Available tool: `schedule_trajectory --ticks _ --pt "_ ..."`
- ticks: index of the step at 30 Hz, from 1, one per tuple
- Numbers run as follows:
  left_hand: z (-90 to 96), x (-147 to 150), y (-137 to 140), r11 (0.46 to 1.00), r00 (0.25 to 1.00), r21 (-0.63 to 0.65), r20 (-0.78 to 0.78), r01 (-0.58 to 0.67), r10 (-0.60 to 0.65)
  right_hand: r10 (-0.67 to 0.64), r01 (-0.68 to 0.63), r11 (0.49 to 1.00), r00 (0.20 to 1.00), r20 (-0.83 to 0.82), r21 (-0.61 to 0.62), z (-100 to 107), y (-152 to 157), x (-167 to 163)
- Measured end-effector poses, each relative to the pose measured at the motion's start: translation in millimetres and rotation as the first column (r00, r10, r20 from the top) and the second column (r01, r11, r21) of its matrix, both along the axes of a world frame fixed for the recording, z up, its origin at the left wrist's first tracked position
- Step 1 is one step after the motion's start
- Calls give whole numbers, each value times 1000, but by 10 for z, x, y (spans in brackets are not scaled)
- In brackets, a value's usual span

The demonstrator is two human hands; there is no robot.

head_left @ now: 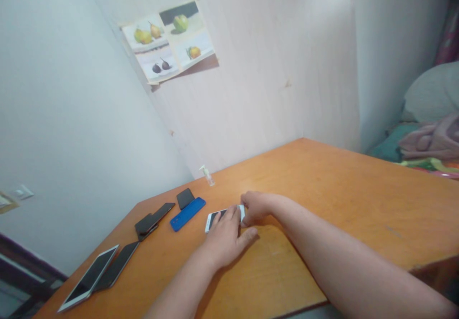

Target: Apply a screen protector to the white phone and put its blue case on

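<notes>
A white smartphone [212,219] with a dark screen lies face up on the wooden table. My left hand [225,236] rests over it with the fingers stretched across the screen and the thumb apart, so much of the phone is hidden. At the phone's right end, my right hand [256,206] has its thumb and curled fingers around the edge. A blue phone or phone case [188,214] lies to the left of my hands. Just behind that is a small dark phone-like slab [185,198].
Several dark phones [155,219] overlap farther left on the table [344,199]. Near the left edge, a white tablet [89,278] lies against a dark flat device [118,265]. A clear pump bottle [208,175] stands by the wall. Bedding [430,137] is at right.
</notes>
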State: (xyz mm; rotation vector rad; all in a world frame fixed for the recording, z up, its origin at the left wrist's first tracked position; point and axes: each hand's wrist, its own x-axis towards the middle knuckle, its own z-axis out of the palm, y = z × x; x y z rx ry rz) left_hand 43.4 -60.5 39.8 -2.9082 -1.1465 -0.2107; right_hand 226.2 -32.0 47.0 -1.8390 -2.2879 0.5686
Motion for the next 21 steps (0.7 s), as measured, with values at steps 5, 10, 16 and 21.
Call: schedule_trajectory --ticks 5,10,16,21 --pt "-32 -33 -79 1000 1000 15 5 -9 9 2 -2 1000 1000 -4 0 -28 23 3" --pt "-13 -216 -225 998 996 -43 -63 53 -56 0 0 1000 1000 10 14 -16 29 -5" --pt "6 30 -46 999 999 -19 8 40 -39 -9 9 1000 1000 9 8 42 -26 -14" --pt "-11 155 3 1000 999 6 48 3 -3 -10 10 1000 1000 22 21 44 -49 -22"
